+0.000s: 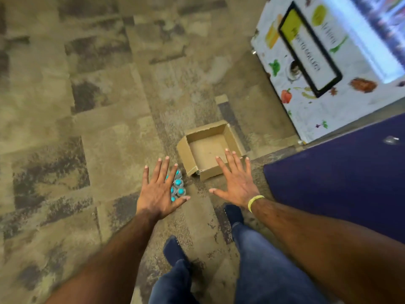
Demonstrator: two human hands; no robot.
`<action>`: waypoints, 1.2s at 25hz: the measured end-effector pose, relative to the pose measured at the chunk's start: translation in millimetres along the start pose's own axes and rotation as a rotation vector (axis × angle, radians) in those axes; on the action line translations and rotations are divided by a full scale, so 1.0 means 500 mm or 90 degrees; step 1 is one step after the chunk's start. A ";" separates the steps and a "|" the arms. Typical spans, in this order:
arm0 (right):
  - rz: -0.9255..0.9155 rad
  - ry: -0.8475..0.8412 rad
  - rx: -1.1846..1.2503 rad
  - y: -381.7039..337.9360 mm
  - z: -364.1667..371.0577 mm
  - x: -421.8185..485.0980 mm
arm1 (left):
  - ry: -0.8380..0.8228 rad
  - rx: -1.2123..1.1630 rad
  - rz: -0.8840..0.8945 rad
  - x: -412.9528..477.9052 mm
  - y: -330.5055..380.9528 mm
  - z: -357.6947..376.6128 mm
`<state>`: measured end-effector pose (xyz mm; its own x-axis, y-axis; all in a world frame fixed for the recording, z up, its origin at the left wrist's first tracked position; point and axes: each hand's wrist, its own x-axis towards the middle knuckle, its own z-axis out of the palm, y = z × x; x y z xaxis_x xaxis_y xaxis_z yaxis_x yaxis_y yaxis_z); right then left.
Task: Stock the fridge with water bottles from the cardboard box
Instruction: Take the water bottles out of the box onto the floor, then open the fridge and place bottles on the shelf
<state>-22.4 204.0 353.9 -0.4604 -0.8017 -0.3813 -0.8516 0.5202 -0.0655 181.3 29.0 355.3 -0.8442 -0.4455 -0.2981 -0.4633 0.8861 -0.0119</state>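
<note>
A shallow cardboard box [192, 157] lies open on the carpet with nothing inside it. Just to its left stand several water bottles [179, 187] with turquoise caps, packed together upright. My left hand [158, 190] hovers above the bottles with fingers spread, hiding part of the pack. My right hand [235, 181] is held flat with fingers spread over the box's near right corner, holding nothing. The fridge [328, 62], white with vegetable pictures and a lit glass front, stands at the upper right.
Patterned beige and dark carpet [87, 106] covers the floor. A dark purple surface [339, 178] fills the right side below the fridge. My legs in blue jeans and dark shoes [175, 249] stand at the bottom centre.
</note>
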 end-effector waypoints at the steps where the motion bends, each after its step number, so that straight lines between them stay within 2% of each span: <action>1: 0.022 0.009 0.002 0.008 -0.033 -0.032 | 0.009 0.004 0.029 -0.007 0.001 -0.039; 11: 0.296 0.087 0.095 0.015 -0.197 -0.310 | 0.071 0.072 0.328 -0.031 0.087 -0.296; 18: 0.466 0.165 0.158 0.109 -0.249 -0.451 | 0.141 0.095 0.443 0.029 0.258 -0.432; 21: 0.512 0.217 0.167 0.170 -0.267 -0.496 | 0.205 0.114 0.493 0.064 0.336 -0.482; 26: 0.569 0.275 0.153 0.277 -0.301 -0.549 | 0.274 0.138 0.525 0.124 0.451 -0.565; 30: 0.588 0.370 0.098 0.353 -0.399 -0.577 | 0.321 0.126 0.573 0.166 0.504 -0.619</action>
<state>-90.2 468.4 636.5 -0.9860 -0.0798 0.1466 -0.0961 0.9895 -0.1080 -88.9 175.5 622.8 -0.8908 0.4261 0.1576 0.4043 0.9018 -0.1528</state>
